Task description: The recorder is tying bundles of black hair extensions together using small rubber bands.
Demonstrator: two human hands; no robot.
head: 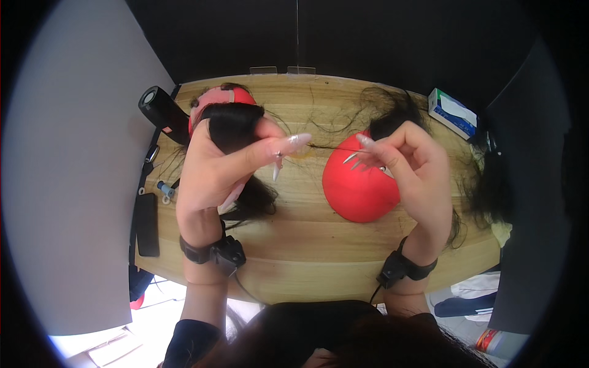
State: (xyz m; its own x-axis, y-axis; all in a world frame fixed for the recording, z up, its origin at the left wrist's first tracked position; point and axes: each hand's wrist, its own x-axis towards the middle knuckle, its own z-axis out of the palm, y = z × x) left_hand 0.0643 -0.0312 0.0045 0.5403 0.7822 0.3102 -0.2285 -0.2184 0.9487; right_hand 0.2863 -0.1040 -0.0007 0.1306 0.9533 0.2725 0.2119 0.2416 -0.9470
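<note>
My left hand [225, 161] holds a bundle of black hair [232, 122] above the table, thumb pointing right. Its lower length hangs beneath the palm. Just behind that hand is a red and pink form [218, 99] with dark hair on it. Over a red dome-shaped form [359, 188], my right hand [409, 170] has its thumb and fingers drawn together on thin dark strands. The strands stretch between the fingertips of both hands. More black hair [398, 117] lies behind the right hand, at the dome's back edge.
A black cylindrical speaker [163, 112] stands at the back left. Nearer are a thread spool [165, 189] and a black phone [147, 224]. A tissue box [453, 113] is at the back right, with loose dark hair [490, 184] along the right edge. Dark partitions enclose the wooden table [299, 257].
</note>
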